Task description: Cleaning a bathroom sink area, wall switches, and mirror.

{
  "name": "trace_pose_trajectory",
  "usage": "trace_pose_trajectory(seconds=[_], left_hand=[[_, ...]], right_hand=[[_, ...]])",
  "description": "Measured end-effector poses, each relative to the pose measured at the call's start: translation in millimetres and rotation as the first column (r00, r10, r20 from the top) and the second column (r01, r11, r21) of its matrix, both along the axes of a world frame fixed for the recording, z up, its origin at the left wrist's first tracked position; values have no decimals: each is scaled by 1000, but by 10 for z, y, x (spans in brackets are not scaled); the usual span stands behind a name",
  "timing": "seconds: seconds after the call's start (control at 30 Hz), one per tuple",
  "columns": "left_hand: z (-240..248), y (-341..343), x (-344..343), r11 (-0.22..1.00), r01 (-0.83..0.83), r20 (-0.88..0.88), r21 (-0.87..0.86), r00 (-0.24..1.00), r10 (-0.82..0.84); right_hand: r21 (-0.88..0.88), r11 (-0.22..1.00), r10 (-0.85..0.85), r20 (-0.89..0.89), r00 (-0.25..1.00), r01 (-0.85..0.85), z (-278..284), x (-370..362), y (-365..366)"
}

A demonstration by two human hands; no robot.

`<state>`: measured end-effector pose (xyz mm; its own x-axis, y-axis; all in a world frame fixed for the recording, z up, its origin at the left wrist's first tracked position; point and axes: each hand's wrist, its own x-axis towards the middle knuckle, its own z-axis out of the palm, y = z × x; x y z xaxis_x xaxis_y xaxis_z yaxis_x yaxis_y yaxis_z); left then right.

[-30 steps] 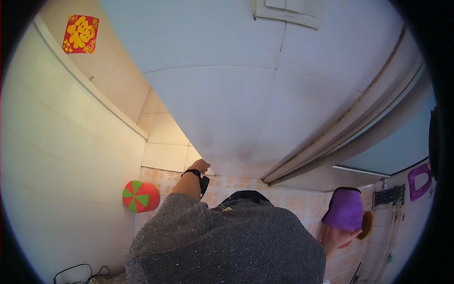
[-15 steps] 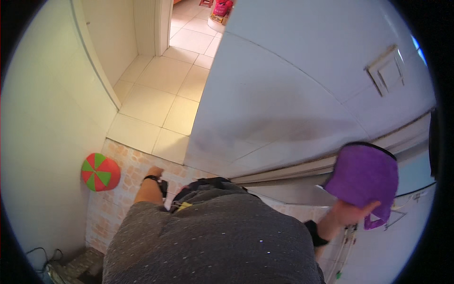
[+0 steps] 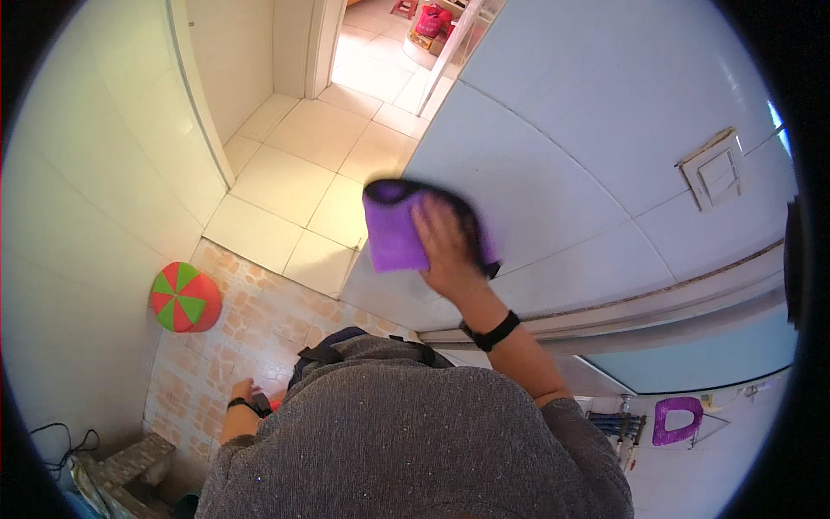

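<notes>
My right hand (image 3: 450,251) presses a purple cloth with a black border (image 3: 396,229) against the edge of the white tiled wall (image 3: 553,199). The fingers lie over the cloth, which is folded and slightly blurred. A black band circles that wrist. Low at my left side, my left hand (image 3: 244,391) hangs beside my body above the patterned floor, with a dark band on its wrist. Its fingers are small and partly hidden, and a bit of something red shows next to it.
A red and green round stool (image 3: 186,297) stands by the left wall. The doorway floor (image 3: 285,186) has cream tiles. A white switch plate (image 3: 716,176) sits on the right wall. A purple ring-shaped thing (image 3: 677,421) hangs at lower right. A grey step-like object (image 3: 130,463) stands lower left.
My right hand has swung from the far lower right up and left with the purple cloth, onto the wall's edge near the doorway. My left hand has dropped lower and nearer my body.
</notes>
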<state>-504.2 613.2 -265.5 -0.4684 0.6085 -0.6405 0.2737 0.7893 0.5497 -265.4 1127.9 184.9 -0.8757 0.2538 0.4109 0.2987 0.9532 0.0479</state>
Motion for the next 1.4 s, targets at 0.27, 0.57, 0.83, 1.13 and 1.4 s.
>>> trace_pose_trajectory(seconds=[0.27,0.57,0.83,1.13,1.4], left_hand=[[355,155,367,929,131,13,-345,991,-135],[1645,2009,67,842,-482,-486,-243,812,324],[876,1634,-332,888,-124,-513,-443,847,-137],[91,1412,-503,884,430,-431,-181,774,-465],[205,1414,-442,899,369,-400,-237,806,-436]], right_hand=[[238,962,-37,-366,930,132,1230,-84,-59],[-19,994,-109,64,992,110,213,176,-129],[78,971,-226,-33,974,227,981,-136,-435],[15,987,-152,-200,968,158,-54,1024,51],[350,725,-94,-803,588,594,1689,1421,261]])
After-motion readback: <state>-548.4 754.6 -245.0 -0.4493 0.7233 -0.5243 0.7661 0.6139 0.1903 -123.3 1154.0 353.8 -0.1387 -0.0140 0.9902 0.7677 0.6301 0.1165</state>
